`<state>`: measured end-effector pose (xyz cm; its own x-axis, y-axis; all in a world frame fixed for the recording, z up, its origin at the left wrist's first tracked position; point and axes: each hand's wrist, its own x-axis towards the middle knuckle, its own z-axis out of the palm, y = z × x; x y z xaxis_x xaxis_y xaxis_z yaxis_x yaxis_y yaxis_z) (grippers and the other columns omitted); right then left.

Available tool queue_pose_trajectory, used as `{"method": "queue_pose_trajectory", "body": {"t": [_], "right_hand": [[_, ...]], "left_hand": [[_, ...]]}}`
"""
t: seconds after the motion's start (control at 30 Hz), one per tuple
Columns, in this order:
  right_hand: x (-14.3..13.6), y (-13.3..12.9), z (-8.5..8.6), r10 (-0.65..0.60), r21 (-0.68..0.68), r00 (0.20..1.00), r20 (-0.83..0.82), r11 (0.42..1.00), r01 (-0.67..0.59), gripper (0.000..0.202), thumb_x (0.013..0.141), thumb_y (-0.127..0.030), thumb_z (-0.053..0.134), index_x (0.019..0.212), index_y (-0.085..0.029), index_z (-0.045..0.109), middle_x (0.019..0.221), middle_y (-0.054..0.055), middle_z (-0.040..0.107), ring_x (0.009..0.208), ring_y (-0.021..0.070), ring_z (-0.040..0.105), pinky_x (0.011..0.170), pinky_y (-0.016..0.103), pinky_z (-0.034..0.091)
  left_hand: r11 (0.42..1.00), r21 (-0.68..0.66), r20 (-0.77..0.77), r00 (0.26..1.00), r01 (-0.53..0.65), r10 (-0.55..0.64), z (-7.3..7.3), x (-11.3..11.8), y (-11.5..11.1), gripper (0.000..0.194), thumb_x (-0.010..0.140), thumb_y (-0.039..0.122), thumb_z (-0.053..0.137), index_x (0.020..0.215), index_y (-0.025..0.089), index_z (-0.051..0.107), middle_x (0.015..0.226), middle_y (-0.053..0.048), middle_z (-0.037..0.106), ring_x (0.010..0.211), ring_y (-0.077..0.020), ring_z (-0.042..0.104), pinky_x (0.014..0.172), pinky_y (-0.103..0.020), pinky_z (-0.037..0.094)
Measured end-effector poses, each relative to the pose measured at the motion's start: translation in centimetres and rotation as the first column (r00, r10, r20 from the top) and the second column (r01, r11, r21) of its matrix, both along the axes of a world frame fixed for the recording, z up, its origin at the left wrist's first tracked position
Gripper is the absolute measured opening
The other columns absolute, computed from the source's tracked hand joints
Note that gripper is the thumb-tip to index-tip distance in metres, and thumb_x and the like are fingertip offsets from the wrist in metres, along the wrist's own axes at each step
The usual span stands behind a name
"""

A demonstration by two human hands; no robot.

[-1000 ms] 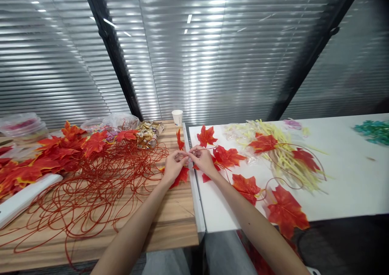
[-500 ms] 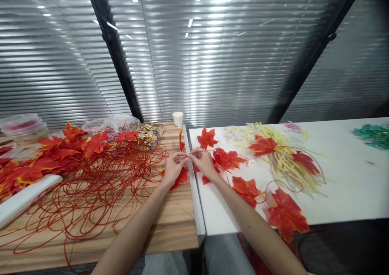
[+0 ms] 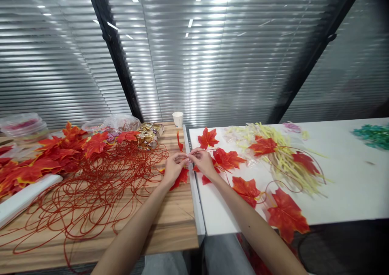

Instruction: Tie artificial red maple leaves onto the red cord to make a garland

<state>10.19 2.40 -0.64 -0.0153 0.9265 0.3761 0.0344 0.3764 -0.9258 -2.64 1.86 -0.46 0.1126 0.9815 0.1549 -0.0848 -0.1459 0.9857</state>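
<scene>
My left hand (image 3: 174, 166) and my right hand (image 3: 201, 160) meet above the seam between two tables, fingertips pinched together. Between them is a thin red cord (image 3: 212, 150), which runs out to the right; the exact spot they pinch is hidden by the fingers. A small red leaf (image 3: 179, 142) stands edge-on just beyond my left fingers. Below the hands another artificial maple leaf (image 3: 181, 177) lies partly covered. To the right, several red maple leaves (image 3: 228, 159) hang along the cord, one large leaf (image 3: 288, 215) drooping over the white table's front edge.
A big tangle of red cord (image 3: 100, 185) spreads over the wooden table (image 3: 170, 234), beside a pile of maple leaves (image 3: 57, 157) and a white bar-shaped object (image 3: 28, 198). Yellow strips (image 3: 282, 165) lie on the white table (image 3: 343, 185). A paper cup (image 3: 178, 119) stands behind.
The small leaf beyond my left fingers has tilted slightly to the left. Both hands keep their pinch in nearly the same place.
</scene>
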Motion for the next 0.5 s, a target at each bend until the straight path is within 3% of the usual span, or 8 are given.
{"method": "queue_pose_trajectory", "body": {"t": [0.5], "right_hand": [[0.07,-0.11,0.04,0.005,0.023,0.999,0.044,1.000,-0.006,0.019,0.070,-0.034,0.060,0.068,-0.016,0.054,0.063,0.003,0.060,0.056,0.0155,0.060,0.051,0.025,0.049]], "left_hand": [[0.999,-0.036,-0.015,1.000,-0.012,0.011,0.33,0.04,-0.29,0.024,0.059,0.023,0.067,0.079,0.012,0.060,0.061,-0.002,0.064,0.056,-0.0138,0.060,0.060,-0.027,0.050]]}}
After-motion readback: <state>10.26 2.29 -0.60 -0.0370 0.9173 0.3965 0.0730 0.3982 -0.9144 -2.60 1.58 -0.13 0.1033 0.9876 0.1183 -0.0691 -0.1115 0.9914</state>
